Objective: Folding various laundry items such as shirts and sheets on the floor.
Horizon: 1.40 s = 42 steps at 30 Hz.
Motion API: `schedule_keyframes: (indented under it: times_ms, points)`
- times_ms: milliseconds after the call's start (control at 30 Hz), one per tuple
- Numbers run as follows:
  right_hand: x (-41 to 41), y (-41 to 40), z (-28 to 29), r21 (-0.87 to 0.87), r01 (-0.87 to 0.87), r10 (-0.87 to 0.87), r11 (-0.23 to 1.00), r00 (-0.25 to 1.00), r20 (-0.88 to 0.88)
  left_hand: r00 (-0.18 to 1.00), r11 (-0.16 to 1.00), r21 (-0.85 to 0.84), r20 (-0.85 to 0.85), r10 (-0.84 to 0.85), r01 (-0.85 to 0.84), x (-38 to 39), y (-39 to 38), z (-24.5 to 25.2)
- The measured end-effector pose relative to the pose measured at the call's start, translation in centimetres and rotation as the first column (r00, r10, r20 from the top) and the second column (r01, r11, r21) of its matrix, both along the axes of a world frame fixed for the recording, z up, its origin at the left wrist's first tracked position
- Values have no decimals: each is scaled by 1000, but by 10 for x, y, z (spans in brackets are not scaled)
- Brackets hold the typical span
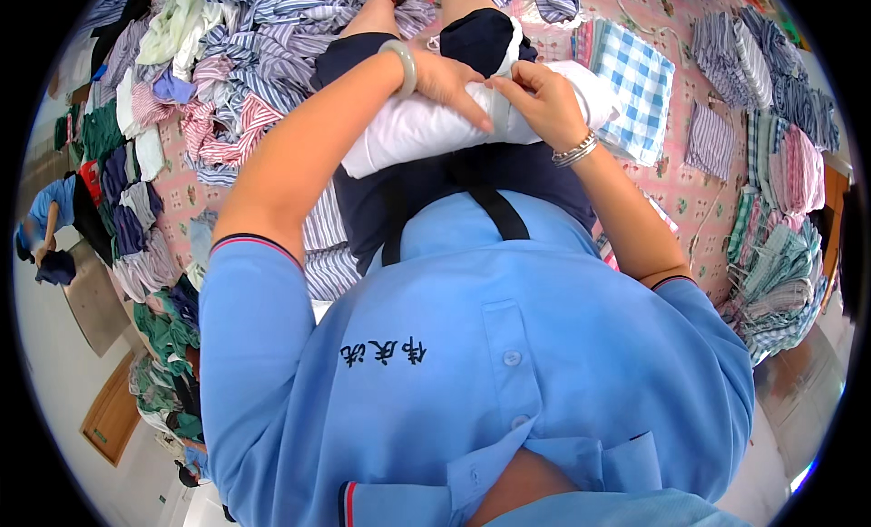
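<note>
A rolled white cloth bundle lies across my lap, over dark trousers. A pale band goes around its middle. My left hand, with a bangle at the wrist, presses on the bundle just left of the band, thumb and fingers against the cloth. On the other side, my right hand pinches the upper part of the band between thumb and fingertips. What the fingertips hold there is partly hidden. The bundle's right end sticks out beyond my right hand.
A folded blue-and-white checked cloth lies right of the bundle on a pink patterned cover. Striped garments heap at upper left. Folded stacks line the right edge. Another person bends at far left.
</note>
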State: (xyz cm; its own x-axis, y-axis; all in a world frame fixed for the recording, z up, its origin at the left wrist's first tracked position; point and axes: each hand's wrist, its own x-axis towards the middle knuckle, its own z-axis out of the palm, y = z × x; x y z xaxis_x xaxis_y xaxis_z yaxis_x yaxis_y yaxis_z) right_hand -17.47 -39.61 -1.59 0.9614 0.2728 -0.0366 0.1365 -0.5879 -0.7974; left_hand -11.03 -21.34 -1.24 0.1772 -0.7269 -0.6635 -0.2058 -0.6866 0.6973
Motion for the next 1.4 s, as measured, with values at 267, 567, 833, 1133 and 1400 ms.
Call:
schedule_keyframes:
  times_ms: [267,567,833,1133,1400]
  points:
    - [2,5,18,432,-213,191,876,977,95,53,972,-230,971,233,-52,-37,19,37]
    - [-26,11,-19,327,-305,376,894,909,-181,388,931,-255,856,343,-260,-77,24,9]
    - [-51,21,6,116,-442,421,890,892,168,415,941,-52,888,196,-334,-55,17,-16]
    - [-19,15,24,-64,-335,340,940,901,271,190,931,-280,926,327,-236,-78,17,-14]
    - [58,46,-25,494,301,56,816,808,-586,505,766,-505,577,642,-398,-65,36,-9]
